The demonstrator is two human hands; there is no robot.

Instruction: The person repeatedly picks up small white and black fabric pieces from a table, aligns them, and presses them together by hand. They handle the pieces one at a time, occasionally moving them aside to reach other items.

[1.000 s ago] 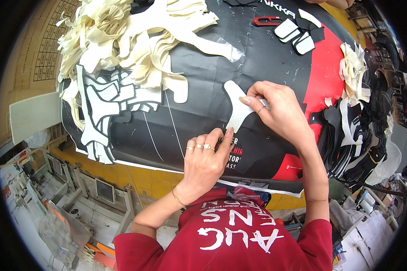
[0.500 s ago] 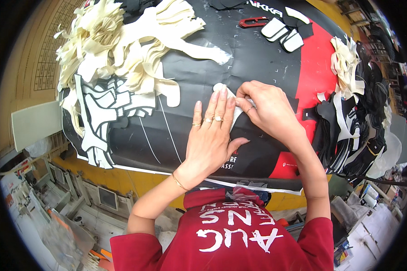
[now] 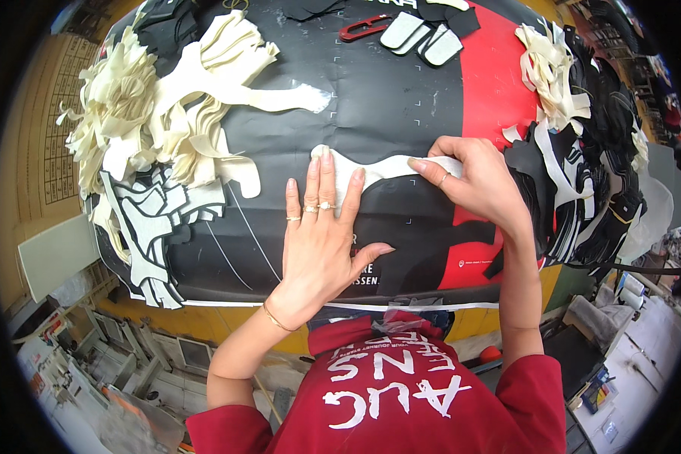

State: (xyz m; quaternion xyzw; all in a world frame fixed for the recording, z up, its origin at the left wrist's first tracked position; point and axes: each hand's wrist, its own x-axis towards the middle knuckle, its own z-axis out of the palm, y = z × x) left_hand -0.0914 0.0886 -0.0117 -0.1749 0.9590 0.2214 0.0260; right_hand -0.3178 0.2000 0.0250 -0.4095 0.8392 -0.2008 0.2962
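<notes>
While the left hand (image 3: 318,246), fingers spread, partly hides a white piece (image 3: 390,168) pinched by the right hand (image 3: 473,181), cream pieces (image 3: 117,106) heap leftward and black pieces (image 3: 605,159) rightward.

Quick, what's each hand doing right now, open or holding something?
Left hand: open, resting on the white piece.
Right hand: closed, pinching that piece's right end.

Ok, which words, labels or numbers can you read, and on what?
Locations only; I won't copy wording.
Red shirt: large and small white letters.
Black-and-red cover: white letters, far edge.
Cover beside left hand: white letters.
Cover's red part: tiny print, unreadable.
Brown board: printed table, unreadable.
</notes>
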